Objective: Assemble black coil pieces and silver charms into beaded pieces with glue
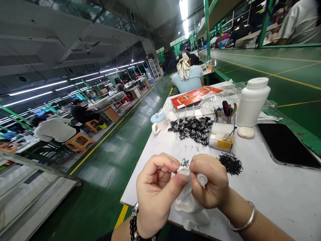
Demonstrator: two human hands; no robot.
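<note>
My left hand pinches the top of a soft white crumpled piece, which looks like cloth or tissue and hangs down at the table's front edge. Closed in a fist beside it, my right hand grips the same white piece near its top. A small round white end pokes out between the right fingers; what it belongs to is hidden. Just beyond my fingertips lie a few tiny black bits. A small heap of thin black pieces sits to the right of my right hand.
On the white table are a pile of shiny black pieces, a clear box, a white bottle, a phone and a lidded mug. A red printed sheet lies farther back. Ahead sits a person.
</note>
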